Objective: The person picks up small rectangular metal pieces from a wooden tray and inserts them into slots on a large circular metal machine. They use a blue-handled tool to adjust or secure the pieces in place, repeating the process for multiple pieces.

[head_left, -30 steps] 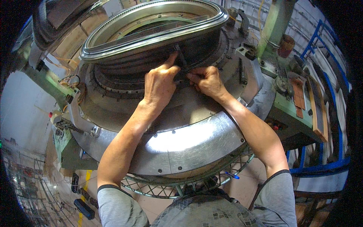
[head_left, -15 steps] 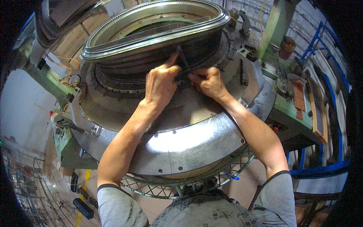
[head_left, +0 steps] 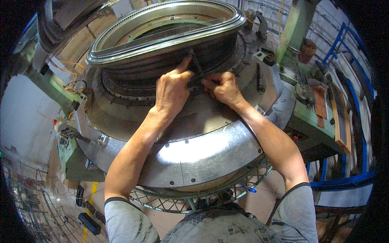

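Both hands meet at the near side of a large round machine, which looks like a circular knitting machine. My left hand (head_left: 173,92) has its index finger stretched up against a narrow dark strip (head_left: 195,61), in front of the dark cylinder wall (head_left: 139,73). Its other fingers are curled, and what they close on is hidden. Just to the right, my right hand (head_left: 225,89) pinches thumb and forefinger together near the strip's lower end. Whatever lies in that pinch is too small and dark to name. Above the hands runs the shiny metal ring (head_left: 162,43).
A wide polished metal rim (head_left: 202,152) curves beneath my forearms. Green machine legs (head_left: 60,87) stand left and right (head_left: 293,30). At the right are a wood-framed panel (head_left: 340,117) and a blue rack (head_left: 344,184). Orange cables (head_left: 69,71) hang at the left.
Both hands stay almost where they were. The narrow dark strip by my left index finger has shifted very slightly.
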The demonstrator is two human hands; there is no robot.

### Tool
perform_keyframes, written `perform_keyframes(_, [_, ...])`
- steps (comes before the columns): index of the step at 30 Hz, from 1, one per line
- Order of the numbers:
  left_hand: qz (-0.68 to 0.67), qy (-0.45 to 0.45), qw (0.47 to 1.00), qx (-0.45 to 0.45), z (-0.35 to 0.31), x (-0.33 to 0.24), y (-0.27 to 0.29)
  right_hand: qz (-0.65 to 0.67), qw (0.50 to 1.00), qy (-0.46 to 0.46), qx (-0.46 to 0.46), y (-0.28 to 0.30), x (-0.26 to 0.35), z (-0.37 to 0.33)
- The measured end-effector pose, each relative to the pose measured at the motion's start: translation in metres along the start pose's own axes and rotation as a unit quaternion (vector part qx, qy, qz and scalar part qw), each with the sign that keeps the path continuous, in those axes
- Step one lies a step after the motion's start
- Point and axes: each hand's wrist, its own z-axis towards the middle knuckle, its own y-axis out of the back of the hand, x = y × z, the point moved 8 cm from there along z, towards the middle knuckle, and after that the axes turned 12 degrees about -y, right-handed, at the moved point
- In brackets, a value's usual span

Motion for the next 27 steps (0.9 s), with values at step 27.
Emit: perform_keyframes(27, [0.006,-0.017,1.0,0.019,0.0028,-0.0003,-0.0015,-0.009,1.0,-0.017,-0.008,0.0004,0.0001,-0.0006])
